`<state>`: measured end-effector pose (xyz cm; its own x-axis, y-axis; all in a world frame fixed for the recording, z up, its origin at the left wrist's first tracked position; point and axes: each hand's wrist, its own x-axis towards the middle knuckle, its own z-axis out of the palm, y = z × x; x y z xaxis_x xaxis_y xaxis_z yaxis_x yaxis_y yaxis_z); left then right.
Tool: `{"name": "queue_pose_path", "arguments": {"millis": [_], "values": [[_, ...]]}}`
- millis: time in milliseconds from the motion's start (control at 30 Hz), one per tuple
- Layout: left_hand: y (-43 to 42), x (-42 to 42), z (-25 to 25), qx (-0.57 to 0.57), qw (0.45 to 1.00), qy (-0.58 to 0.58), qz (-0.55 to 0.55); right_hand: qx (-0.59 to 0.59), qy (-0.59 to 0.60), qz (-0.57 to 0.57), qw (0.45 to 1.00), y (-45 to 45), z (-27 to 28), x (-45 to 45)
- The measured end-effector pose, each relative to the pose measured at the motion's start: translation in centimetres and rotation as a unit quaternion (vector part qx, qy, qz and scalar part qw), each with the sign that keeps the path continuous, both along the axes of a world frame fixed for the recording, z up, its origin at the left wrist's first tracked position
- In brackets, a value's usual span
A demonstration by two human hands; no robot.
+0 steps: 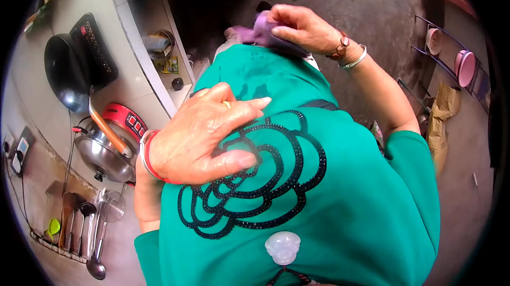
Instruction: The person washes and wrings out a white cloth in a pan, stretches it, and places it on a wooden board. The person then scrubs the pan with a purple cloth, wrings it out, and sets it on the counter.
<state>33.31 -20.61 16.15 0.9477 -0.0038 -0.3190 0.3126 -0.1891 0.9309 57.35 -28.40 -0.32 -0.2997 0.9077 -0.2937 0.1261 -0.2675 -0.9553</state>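
My right hand (303, 28) is closed on a purple cloth (263, 31), held low in front of my body near the hem of the green top. A watch and a pale bangle circle that wrist. My left hand (204, 132) hovers over or lies against the front of the green top (350, 180), thumb and index finger apart, with nothing in it. A ring, a red band and a silver bangle are on that hand and wrist. Dark wet-looking patches mark the top's lower part. A white pendant (282, 248) hangs at my chest.
On the counter (34, 79) to my left stand a black wok (66, 71), an induction cooker (98, 47), a steel pot (103, 150) and a red appliance (125, 118). Ladles and spatulas hang from a rack (58, 251). A rack with a pink basin (465, 68) is at right.
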Motion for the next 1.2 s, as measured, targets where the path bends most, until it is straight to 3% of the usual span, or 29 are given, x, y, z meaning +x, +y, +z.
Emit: {"name": "queue_pose_path", "arguments": {"millis": [67,133,167,267,367,433,533,600,667,800,833,933,967,1100,1200], "values": [[0.0,0.3,-0.1,0.000,1.000,-0.005,0.004,-0.034,0.072,0.027,0.996,1.9,4.1,-2.0],[0.1,0.7,0.1,-0.006,1.000,0.006,-0.011,0.111,0.101,0.095,0.984,2.8,3.7,-4.7],[0.1,0.8,0.0,-0.006,1.000,0.004,-0.013,0.077,0.124,0.134,0.980,2.8,4.1,-5.8],[0.0,0.6,0.0,-0.003,1.000,-0.003,0.000,0.101,0.089,0.272,0.953,2.0,4.8,-4.4],[-0.1,0.0,0.2,-0.007,1.000,0.015,0.014,-0.007,0.072,0.316,0.946,-0.6,4.9,0.7],[0.0,-0.4,0.0,0.008,1.000,0.007,0.019,-0.049,-0.002,0.356,0.933,-2.5,4.3,3.9],[0.1,-0.5,-0.1,0.010,0.999,-0.012,0.039,-0.080,-0.027,0.173,0.981,-3.6,3.9,6.4],[0.2,-0.6,-0.1,0.022,0.999,-0.014,0.042,-0.269,0.096,0.043,0.957,-3.2,3.9,7.1],[0.5,-0.9,-0.4,0.024,0.999,-0.011,0.026,-0.223,0.086,-0.005,0.971,-2.7,3.5,6.9],[1.2,-1.8,-1.3,-0.028,0.995,-0.033,0.086,-0.137,0.061,-0.034,0.988,-2.4,4.1,6.7],[1.9,-2.0,-0.5,-0.047,0.990,0.031,0.130,-0.130,0.076,-0.050,0.987,-2.3,4.7,6.6],[3.2,-2.5,-0.9,-0.069,0.949,-0.036,0.306,-0.148,0.097,-0.068,0.982,-1.6,7.6,6.3],[3.8,-2.2,-1.2,-0.058,0.947,-0.031,0.314,-0.177,0.108,-0.070,0.976,-1.0,8.6,6.0],[5.2,1.3,-1.7,0.014,0.963,-0.047,0.264,-0.111,0.067,-0.037,0.991,1.2,11.1,4.7],[5.2,4.7,-4.2,0.149,0.950,-0.200,0.188,-0.096,0.021,-0.005,0.995,3.0,13.8,2.4]]}}
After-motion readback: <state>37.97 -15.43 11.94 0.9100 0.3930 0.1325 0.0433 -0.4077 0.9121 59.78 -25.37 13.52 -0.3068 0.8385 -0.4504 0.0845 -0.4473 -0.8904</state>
